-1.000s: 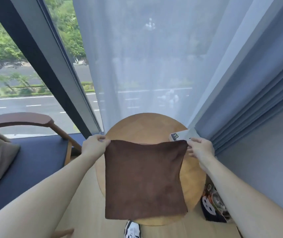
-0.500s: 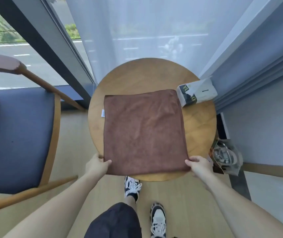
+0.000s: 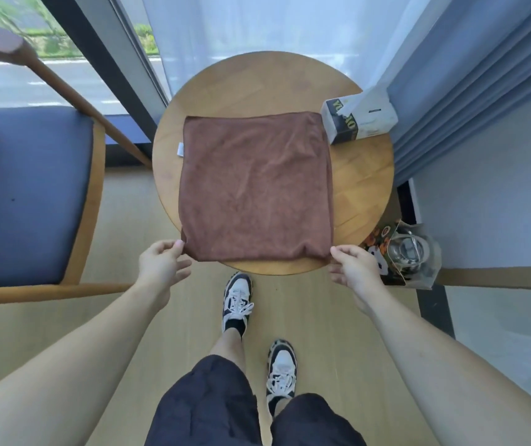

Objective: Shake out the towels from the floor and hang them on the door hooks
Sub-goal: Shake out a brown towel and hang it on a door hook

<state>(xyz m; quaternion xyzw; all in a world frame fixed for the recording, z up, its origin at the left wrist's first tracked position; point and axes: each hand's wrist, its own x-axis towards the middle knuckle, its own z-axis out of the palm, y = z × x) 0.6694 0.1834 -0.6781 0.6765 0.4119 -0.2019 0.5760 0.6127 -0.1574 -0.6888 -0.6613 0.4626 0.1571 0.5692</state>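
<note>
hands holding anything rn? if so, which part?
Hard to tell. The brown towel lies flat on the round table; the left hand and right hand sit at its near corners, fingertips at the edge, but no clear grip shows.

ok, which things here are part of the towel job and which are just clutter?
Job: brown towel spread flat on the round wooden table; left hand and right hand at its near corners.

Clutter: tissue box, blue-cushioned chair, printed bag on the floor.
</note>
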